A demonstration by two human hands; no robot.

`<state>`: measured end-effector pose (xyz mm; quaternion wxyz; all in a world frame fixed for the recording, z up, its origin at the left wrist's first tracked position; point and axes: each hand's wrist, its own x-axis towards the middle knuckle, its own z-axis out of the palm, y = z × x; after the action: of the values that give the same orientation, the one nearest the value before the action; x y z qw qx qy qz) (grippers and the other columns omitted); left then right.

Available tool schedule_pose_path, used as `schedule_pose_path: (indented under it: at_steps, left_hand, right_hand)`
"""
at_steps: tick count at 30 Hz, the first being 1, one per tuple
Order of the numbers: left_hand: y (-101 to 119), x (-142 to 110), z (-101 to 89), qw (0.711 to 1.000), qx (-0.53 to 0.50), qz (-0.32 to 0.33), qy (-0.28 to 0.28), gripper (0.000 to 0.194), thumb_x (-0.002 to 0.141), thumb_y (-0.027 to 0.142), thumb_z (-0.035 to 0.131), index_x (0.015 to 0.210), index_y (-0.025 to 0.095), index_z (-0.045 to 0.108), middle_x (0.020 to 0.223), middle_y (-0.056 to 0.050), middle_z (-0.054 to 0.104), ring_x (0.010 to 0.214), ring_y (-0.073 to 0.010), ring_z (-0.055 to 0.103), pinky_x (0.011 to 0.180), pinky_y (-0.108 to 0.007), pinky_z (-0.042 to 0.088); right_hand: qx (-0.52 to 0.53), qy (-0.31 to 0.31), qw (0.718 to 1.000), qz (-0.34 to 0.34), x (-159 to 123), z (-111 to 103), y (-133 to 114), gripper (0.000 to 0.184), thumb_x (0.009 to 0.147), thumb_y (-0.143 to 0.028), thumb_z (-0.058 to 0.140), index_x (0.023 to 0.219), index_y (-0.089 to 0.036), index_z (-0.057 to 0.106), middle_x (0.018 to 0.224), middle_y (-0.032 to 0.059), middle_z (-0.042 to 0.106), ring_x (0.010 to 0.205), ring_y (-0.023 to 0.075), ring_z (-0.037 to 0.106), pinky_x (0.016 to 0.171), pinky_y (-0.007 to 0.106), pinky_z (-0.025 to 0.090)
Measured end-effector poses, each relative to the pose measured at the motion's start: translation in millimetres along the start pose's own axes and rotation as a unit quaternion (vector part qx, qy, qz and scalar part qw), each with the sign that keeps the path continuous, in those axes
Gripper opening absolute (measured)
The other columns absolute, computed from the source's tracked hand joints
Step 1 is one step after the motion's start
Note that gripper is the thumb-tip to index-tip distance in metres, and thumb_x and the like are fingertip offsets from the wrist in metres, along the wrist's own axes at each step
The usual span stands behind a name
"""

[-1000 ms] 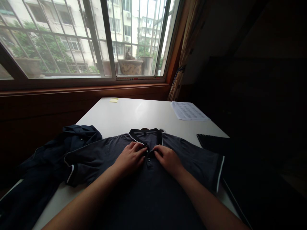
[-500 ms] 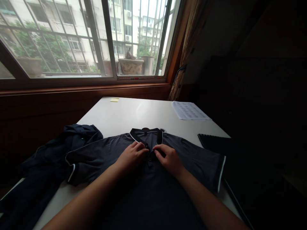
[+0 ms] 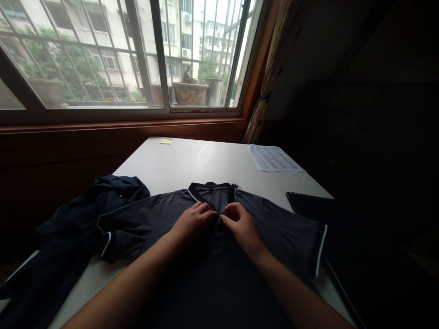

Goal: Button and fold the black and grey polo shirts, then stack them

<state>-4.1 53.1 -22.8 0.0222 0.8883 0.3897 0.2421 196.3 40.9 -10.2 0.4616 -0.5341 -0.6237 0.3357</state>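
Looking from the head view: a dark polo shirt (image 3: 216,262) lies spread on the white surface (image 3: 171,160), its collar (image 3: 231,195) pointing away from me.
Left grip (image 3: 192,222): thumb and fingers pinching the edge of the placket (image 3: 218,229) beside a button (image 3: 212,208), as far as the dim light lets me judge.
Right grip (image 3: 245,228): thumb and forefinger curled at the opposite placket edge; whether they pinch cloth, I cannot tell.
Shirt feel: light, soft and limp, I judge, quick to wrinkle under a pull and hard to damage.
Collar feel: probably a bit stiffer than the body.
Button hold: small and likely slick, so I favour its rim, with the placket held close by.
Whole-shirt hold: both shoulders (image 3: 171,196), since one sleeve (image 3: 125,226) meets a bunched navy garment (image 3: 115,189).
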Motion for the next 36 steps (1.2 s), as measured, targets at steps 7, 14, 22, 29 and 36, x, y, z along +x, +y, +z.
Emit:
schedule_pose_path:
  at_steps: [7,14,22,29,36]
  left_hand:
    - [0.4,3.5,0.7,1.000,-0.013,-0.029,-0.001,0.016,0.095,0.019,0.060,0.108,0.021,0.070,0.103,-0.007,0.063,0.097,-0.0208,0.056,0.088,-0.034,0.053]
    - [3.4,4.2,0.6,0.999,-0.007,-0.045,-0.001,0.010,0.095,0.020,0.061,0.101,0.021,0.070,0.098,-0.005,0.061,0.092,-0.0196,0.057,0.081,-0.031,0.052]
    - [-0.1,5.4,2.4,0.998,-0.049,-0.045,0.008,0.012,0.098,0.021,0.057,0.097,0.020,0.069,0.095,-0.005,0.064,0.089,-0.0184,0.060,0.083,-0.031,0.051]
    - [-0.8,6.3,3.0,0.990,-0.114,-0.083,0.029,0.007,0.091,0.014,0.061,0.094,0.020,0.063,0.094,-0.004,0.069,0.088,-0.0190,0.063,0.082,-0.031,0.050]
    - [-1.3,6.1,3.3,0.974,-0.176,-0.138,0.031,0.014,0.083,0.011,0.063,0.090,0.021,0.058,0.088,0.000,0.068,0.080,-0.0171,0.062,0.073,-0.027,0.046]
  right_hand:
    - [-0.007,-0.024,1.000,-0.004,-1.7,4.6,-1.5,0.036,0.076,-0.023,0.067,0.111,-0.023,0.059,0.084,-0.0003,0.069,0.077,0.0191,0.068,0.074,0.032,0.052]
    - [-0.054,-0.047,0.997,-0.035,-1.8,6.5,-0.6,0.034,0.079,-0.019,0.062,0.112,-0.024,0.064,0.088,0.0004,0.071,0.079,0.0188,0.069,0.075,0.032,0.053]
    - [-0.060,-0.062,0.995,-0.041,0.6,6.9,3.1,0.028,0.079,-0.019,0.061,0.106,-0.024,0.069,0.090,0.0015,0.074,0.081,0.0193,0.070,0.076,0.031,0.053]
    - [-0.030,-0.068,0.997,-0.036,0.4,5.6,3.2,0.025,0.080,-0.021,0.062,0.104,-0.024,0.070,0.092,0.0023,0.076,0.084,0.0211,0.072,0.078,0.034,0.055]
    - [-0.040,-0.068,0.996,-0.047,0.0,3.3,0.6,0.024,0.084,-0.021,0.058,0.104,-0.024,0.071,0.096,0.0022,0.077,0.090,0.0212,0.073,0.082,0.034,0.055]
